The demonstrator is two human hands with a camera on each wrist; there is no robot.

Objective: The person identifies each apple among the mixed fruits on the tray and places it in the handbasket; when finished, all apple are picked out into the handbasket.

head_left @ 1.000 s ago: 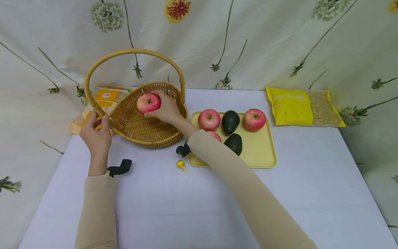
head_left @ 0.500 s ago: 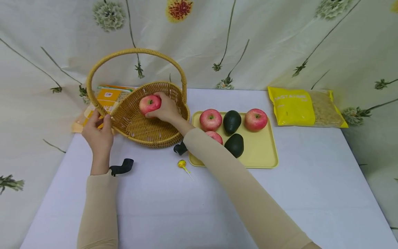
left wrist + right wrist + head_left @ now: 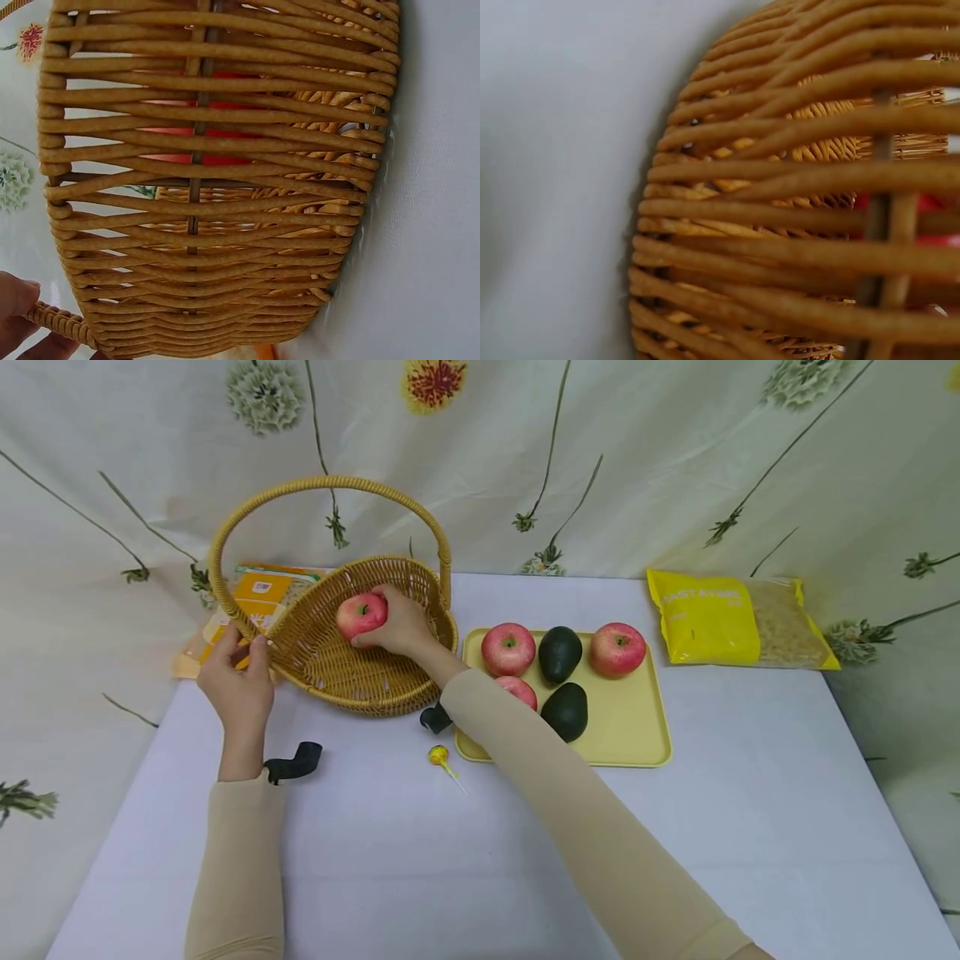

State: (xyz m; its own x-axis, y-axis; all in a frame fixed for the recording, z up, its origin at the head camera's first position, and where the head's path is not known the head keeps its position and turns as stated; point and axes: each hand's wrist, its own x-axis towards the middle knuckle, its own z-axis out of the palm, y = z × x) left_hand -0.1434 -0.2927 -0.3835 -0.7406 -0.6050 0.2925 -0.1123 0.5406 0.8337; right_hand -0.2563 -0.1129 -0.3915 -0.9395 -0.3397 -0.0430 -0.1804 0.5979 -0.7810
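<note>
Right hand (image 3: 402,623) partly hides the gripped apple (image 3: 356,614).

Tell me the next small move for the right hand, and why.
Probably ease the apple down onto the woven floor of the basket and let go: the right hand grips it within the basket's walls, red shows through the basket's side in both wrist views, and the left hand holds the handle near its base, which should help steadiness.
</note>
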